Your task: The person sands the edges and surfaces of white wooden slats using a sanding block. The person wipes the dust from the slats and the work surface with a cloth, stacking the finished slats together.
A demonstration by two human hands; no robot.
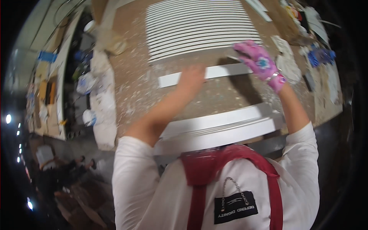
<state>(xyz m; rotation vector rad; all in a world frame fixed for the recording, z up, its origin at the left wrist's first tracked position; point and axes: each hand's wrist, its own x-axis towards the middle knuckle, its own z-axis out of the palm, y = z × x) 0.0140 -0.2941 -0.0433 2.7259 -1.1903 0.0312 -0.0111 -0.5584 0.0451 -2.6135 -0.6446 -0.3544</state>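
Observation:
A single white strip point(226, 70) lies crosswise on the brown, paint-speckled tabletop. My bare left hand point(193, 77), slightly blurred, is closed over the strip's middle. My right hand point(260, 61) wears a pink glove with a flower pattern and hovers by the strip's right end, its fingers curled. A small pale tip point(232, 58) sticks out beside those fingers; what it belongs to is hidden. Beyond the strip, a neat row of narrow white slats point(199, 28) covers the far part of the table. Close to my body, several wider white strips point(222, 132) are stacked at the near edge.
Crumpled whitish paper or cloth point(289, 63) lies right of the glove, with a blue plastic bottle point(321, 56) farther out. Along the left edge run a pale sheet point(102, 99) and plastic bags point(86, 82). A side shelf point(57, 88) with clutter stands at the left.

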